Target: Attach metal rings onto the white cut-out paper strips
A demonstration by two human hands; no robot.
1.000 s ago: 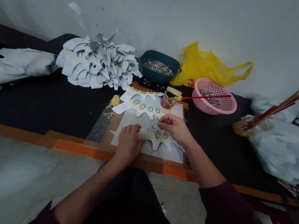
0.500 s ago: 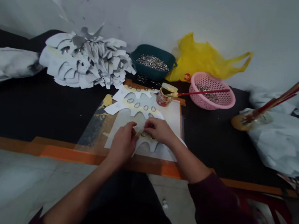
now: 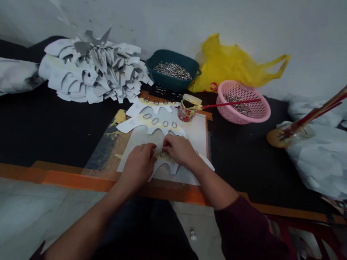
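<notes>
Low on a white sheet (image 3: 127,157) lies a white cut-out piece (image 3: 170,165) with scalloped edges, partly under my hands. My left hand (image 3: 139,162) is closed at its left end, thumb and index finger together; what they grip is hidden. From the right, my right hand (image 3: 179,149) reaches over the piece in a pinch, and its fingertips hide anything small between them. Just below those fingertips a metal ring (image 3: 163,153) rests on the piece. Farther back, another scalloped piece (image 3: 127,126) carries several metal rings (image 3: 155,121) along a yellowish strip.
Behind stand an open tub (image 3: 186,113) with a red stick (image 3: 231,104) across it, a green basin (image 3: 154,75) and a pink basket (image 3: 242,118) of metal rings. White cut-outs (image 3: 81,83) pile up left. Sticks in a jar (image 3: 278,138) and a white bag (image 3: 331,161) are right.
The view has shifted slightly, moving most things a little left. My right fingertips have come closer to my left fingers over the piece.
</notes>
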